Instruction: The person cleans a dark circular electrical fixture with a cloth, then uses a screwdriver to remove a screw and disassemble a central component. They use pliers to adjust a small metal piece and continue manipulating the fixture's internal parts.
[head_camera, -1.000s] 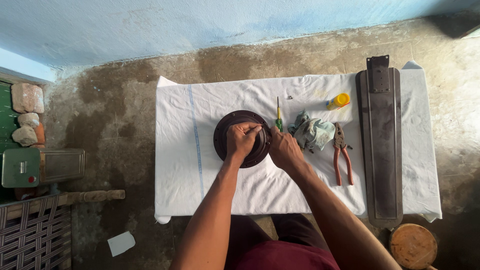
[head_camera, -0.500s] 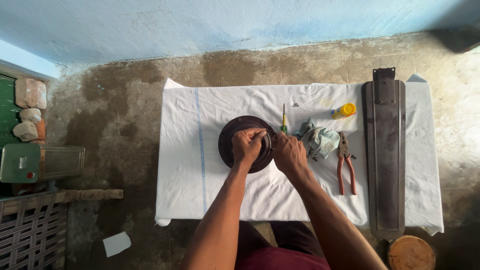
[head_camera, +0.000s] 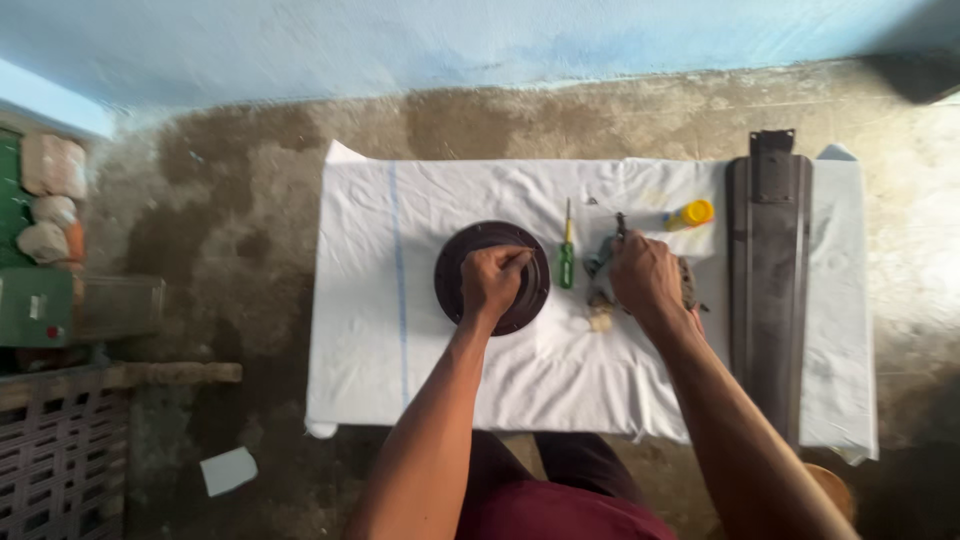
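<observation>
A round dark disc (head_camera: 452, 292) lies on a white cloth (head_camera: 400, 380) spread over a small table. My left hand (head_camera: 495, 280) sits on top of the disc, its fingers closed around the disc's centre. My right hand (head_camera: 648, 275) is further right, palm down with curled fingers over a grey-green rag (head_camera: 598, 262) and a pair of red-handled pliers (head_camera: 692, 300). Most of both is hidden under the hand, so its grip is unclear. A green-handled screwdriver (head_camera: 566, 262) lies on the cloth between my two hands, pointing away from me.
A long dark fan blade (head_camera: 768, 290) lies lengthwise along the cloth's right side. A small yellow-capped item (head_camera: 692, 213) sits beside it at the back. On the stained concrete floor to the left are a green box (head_camera: 30, 305), stones and a grating. A round wooden stool is at lower right.
My right hand has left the disc and moved right onto the rag and pliers. My left hand stays on the disc. The view has shifted slightly.
</observation>
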